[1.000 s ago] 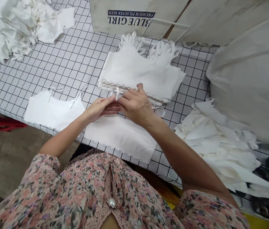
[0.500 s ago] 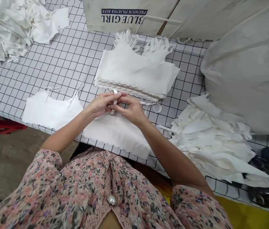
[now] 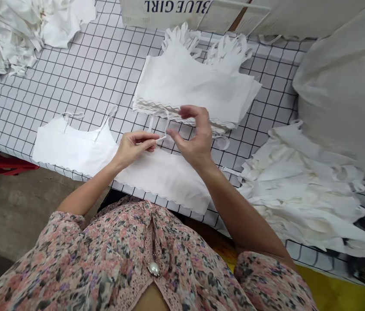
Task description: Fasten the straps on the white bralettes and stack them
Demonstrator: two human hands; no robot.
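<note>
My left hand [image 3: 136,149] pinches a thin white shoulder strap [image 3: 167,122], which loops up and to the right from the fingertips. Just right of the strap, my right hand [image 3: 195,138] has its thumb and fingers spread, with nothing visible between them. Beneath both hands lies a white camisole top [image 3: 169,179] along the table's front edge. Its upper part is partly hidden by the hands. A second white camisole top [image 3: 75,144] lies flat to the left, straps upward. Directly beyond my hands sits a stack of folded white tops [image 3: 195,84], their straps bunched at the far side.
The table has a white cloth with a black grid [image 3: 104,82]. A heap of white garments [image 3: 302,190] lies at the right, another white pile [image 3: 7,36] at the far left. A printed carton [image 3: 176,15] and a large pale bag [image 3: 344,86] stand behind. A red stool [image 3: 5,164] shows below left.
My hands were together on the strap; now the right hand has come away to the right and opened. The left hand still pinches the strap. The view has shifted slightly.
</note>
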